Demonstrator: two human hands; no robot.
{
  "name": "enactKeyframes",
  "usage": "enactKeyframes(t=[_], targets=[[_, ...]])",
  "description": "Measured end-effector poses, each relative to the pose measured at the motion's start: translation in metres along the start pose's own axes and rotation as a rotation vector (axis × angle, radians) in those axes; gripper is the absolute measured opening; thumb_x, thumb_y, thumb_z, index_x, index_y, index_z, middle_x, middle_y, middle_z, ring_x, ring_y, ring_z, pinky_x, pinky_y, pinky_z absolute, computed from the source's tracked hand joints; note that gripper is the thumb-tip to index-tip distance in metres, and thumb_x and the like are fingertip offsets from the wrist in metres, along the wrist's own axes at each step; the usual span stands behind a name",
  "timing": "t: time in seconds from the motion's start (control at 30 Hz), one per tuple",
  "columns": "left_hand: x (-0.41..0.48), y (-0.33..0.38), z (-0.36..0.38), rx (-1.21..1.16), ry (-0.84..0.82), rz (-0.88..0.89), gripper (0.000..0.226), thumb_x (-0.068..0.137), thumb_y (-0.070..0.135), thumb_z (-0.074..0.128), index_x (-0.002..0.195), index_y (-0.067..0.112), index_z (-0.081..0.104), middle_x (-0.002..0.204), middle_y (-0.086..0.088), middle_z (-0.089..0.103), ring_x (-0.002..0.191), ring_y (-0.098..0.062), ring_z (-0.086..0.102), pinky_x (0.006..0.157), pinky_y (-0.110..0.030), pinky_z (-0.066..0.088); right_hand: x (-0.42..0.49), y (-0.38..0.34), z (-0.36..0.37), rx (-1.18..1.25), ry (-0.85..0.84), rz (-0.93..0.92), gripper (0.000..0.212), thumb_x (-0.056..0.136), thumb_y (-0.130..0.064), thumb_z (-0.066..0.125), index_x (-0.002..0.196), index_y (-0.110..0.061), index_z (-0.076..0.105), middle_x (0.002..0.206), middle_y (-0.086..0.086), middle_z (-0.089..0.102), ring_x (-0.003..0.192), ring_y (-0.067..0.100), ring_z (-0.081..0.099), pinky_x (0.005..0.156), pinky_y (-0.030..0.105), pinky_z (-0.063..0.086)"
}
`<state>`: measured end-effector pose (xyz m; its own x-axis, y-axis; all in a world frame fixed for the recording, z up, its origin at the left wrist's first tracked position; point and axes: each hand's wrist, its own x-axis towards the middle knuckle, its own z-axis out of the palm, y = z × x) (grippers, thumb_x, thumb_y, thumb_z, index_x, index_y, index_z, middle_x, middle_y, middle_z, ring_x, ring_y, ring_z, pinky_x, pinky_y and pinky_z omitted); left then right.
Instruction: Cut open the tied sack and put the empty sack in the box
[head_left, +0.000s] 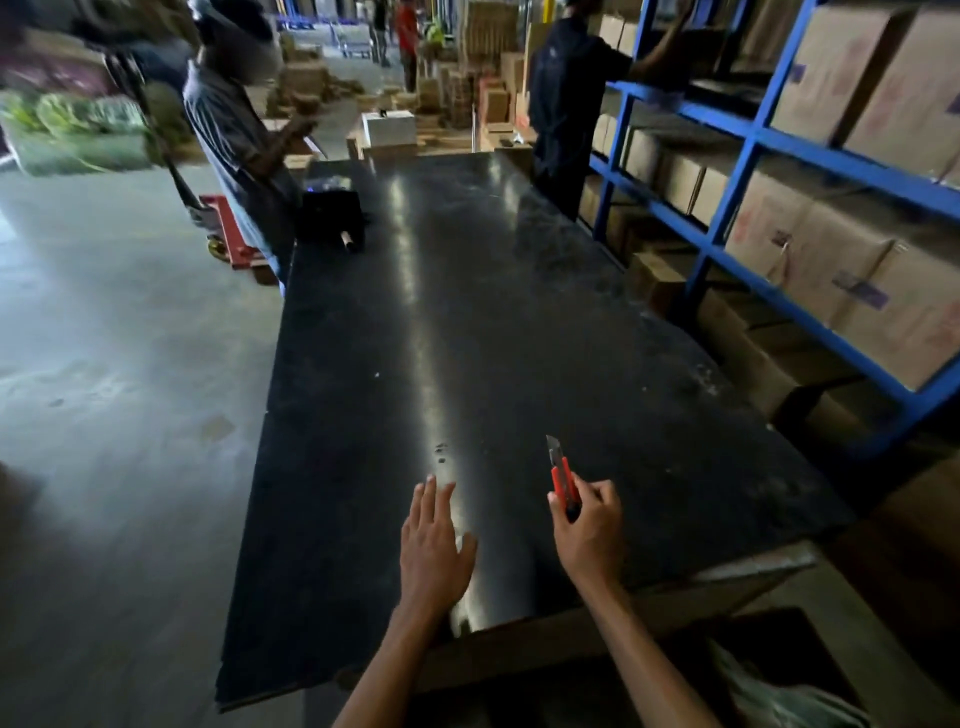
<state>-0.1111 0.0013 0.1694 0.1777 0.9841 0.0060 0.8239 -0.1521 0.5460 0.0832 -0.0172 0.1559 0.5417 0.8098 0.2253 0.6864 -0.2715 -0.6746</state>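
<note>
Gripping the knife (563, 480), your right fingers (597, 493) curl round its red handle. The blade is out and points away from you over the table (467, 312). The left fingers (431, 493) lie straight and a little spread, with nothing in them. The left hand (434, 545) hovers at or just above the near edge, beside the right hand (587, 525) and apart from the blade.

No tied sack lies on the table in front of you. Pale crumpled stuff (779, 691) shows in what seems to be the box (841, 649) below your right arm, and it may be a sack, though I cannot tell. A blurred green and white heap (78, 130) far off to the left may be more sacks.

So the step in hand is likely fetching the next sack. With the blade out, carry the knife low and pointed away from you, or draw the blade in first. Once a sack is down, pin it flat with the left hand behind the cut line. Slice just under the tie and stroke away from the fingers.
</note>
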Motion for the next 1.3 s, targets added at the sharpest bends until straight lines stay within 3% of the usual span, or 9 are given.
enactKeyframes(t=[0.17, 0.33, 0.47, 0.6, 0.7, 0.83, 1.0, 1.1, 1.3], targets=[[0.073, -0.010, 0.056, 0.062, -0.051, -0.083, 0.076, 0.098, 0.036, 0.053, 0.160, 0.019, 0.012, 0.170, -0.006, -0.001, 0.156, -0.022, -0.004, 0.125, -0.037, 0.010, 0.072, 0.040, 0.053, -0.059, -0.114, -0.007, 0.039, 0.090, -0.038, 0.066, 0.125, -0.023, 0.065, 0.094, -0.004, 0.049, 0.083, 0.014, 0.055, 0.071, 0.027, 0.050], [0.131, -0.020, 0.116, 0.092, -0.162, -0.212, 0.077, 0.100, 0.036, 0.048, 0.161, 0.015, 0.005, 0.169, -0.008, -0.008, 0.156, -0.023, -0.011, 0.127, -0.041, 0.009, 0.123, 0.083, 0.111, -0.133, -0.233, -0.014, 0.052, 0.091, -0.035, 0.066, 0.137, -0.012, 0.057, 0.094, -0.004, 0.044, 0.086, 0.018, 0.056, 0.079, 0.034, 0.055], [0.163, -0.032, 0.153, 0.120, -0.183, -0.291, 0.074, 0.103, 0.040, 0.038, 0.161, 0.015, -0.001, 0.168, -0.008, -0.015, 0.154, -0.022, -0.017, 0.127, -0.044, 0.005, 0.149, 0.109, 0.153, -0.247, -0.300, -0.025, 0.060, 0.093, -0.041, 0.061, 0.144, -0.010, 0.050, 0.096, 0.000, 0.049, 0.082, 0.016, 0.055, 0.072, 0.036, 0.057], [0.175, -0.054, 0.190, 0.208, -0.252, -0.333, 0.076, 0.100, 0.057, 0.013, 0.159, 0.017, -0.012, 0.164, -0.008, -0.028, 0.152, -0.025, -0.026, 0.125, -0.048, -0.012, 0.156, 0.136, 0.185, -0.366, -0.271, -0.107, 0.054, 0.092, -0.032, 0.065, 0.137, -0.004, 0.056, 0.097, 0.012, 0.057, 0.083, 0.027, 0.055, 0.069, 0.040, 0.051], [0.171, -0.063, 0.207, 0.293, -0.233, -0.325, 0.077, 0.100, 0.059, 0.010, 0.159, 0.017, -0.013, 0.165, -0.011, -0.028, 0.152, -0.026, -0.026, 0.120, -0.042, -0.023, 0.149, 0.147, 0.197, -0.375, -0.220, -0.143, 0.050, 0.096, -0.030, 0.059, 0.139, -0.006, 0.055, 0.104, 0.013, 0.056, 0.090, 0.029, 0.051, 0.074, 0.042, 0.041], [0.172, -0.066, 0.211, 0.326, -0.235, -0.324, 0.077, 0.100, 0.058, 0.012, 0.160, 0.016, -0.011, 0.166, -0.013, -0.024, 0.153, -0.028, -0.024, 0.119, -0.041, -0.025, 0.148, 0.149, 0.200, -0.394, -0.206, -0.152, 0.048, 0.098, -0.031, 0.055, 0.139, -0.007, 0.055, 0.106, 0.014, 0.056, 0.091, 0.030, 0.050, 0.076, 0.041, 0.038], [0.175, -0.065, 0.206, 0.269, -0.287, -0.329, 0.078, 0.096, 0.061, 0.006, 0.157, 0.020, -0.021, 0.162, -0.009, -0.035, 0.148, -0.024, -0.035, 0.116, -0.039, -0.031, 0.148, 0.142, 0.197, -0.414, -0.207, -0.153, 0.046, 0.098, -0.032, 0.056, 0.139, -0.010, 0.056, 0.114, 0.015, 0.055, 0.093, 0.030, 0.048, 0.077, 0.041, 0.037], [0.176, -0.063, 0.200, 0.233, -0.323, -0.350, 0.081, 0.092, 0.064, 0.004, 0.157, 0.021, -0.022, 0.161, -0.008, -0.037, 0.147, -0.024, -0.037, 0.118, -0.044, -0.024, 0.151, 0.137, 0.191, -0.449, -0.253, -0.136, 0.047, 0.096, -0.031, 0.058, 0.137, -0.010, 0.055, 0.118, 0.014, 0.055, 0.096, 0.030, 0.049, 0.074, 0.041, 0.038], [0.171, -0.045, 0.152, 0.215, -0.378, -0.321, 0.073, 0.105, 0.047, 0.031, 0.160, 0.019, -0.007, 0.167, -0.013, -0.019, 0.153, -0.026, -0.022, 0.125, -0.046, -0.012, 0.145, 0.105, 0.145, -0.589, -0.493, -0.187, 0.068, 0.091, -0.037, 0.060, 0.147, -0.003, 0.041, 0.137, 0.018, 0.050, 0.116, 0.034, 0.054, 0.086, 0.045, 0.050]])
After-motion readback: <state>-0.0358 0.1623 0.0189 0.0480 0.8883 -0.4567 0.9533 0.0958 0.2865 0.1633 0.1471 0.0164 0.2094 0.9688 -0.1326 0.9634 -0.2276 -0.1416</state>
